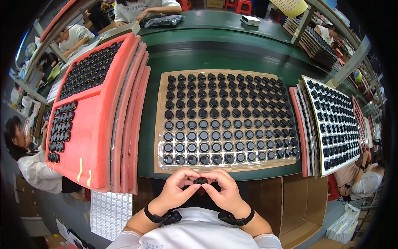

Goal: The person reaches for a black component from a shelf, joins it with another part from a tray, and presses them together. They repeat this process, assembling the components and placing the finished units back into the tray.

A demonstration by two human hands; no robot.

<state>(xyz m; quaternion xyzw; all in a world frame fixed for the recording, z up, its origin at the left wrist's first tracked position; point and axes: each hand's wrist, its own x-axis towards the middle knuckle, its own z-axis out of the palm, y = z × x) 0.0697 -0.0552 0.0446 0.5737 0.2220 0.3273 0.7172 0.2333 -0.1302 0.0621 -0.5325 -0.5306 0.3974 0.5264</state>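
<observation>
Because the small black part (200, 181) seems to need steadying from both sides, my left hand (177, 189) and right hand (224, 187) pinch it between fingertips at the table's (149, 141) near edge, before the tray (160, 141) whose rows presumably keep similar pieces (214, 113) separate.

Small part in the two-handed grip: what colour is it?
The small part is black; the head view shows it best.

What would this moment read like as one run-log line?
left hand: fingers on small black part | right hand: fingers on same part | ahead: cardboard-backed tray, black pieces | left: pink foam stack
</observation>
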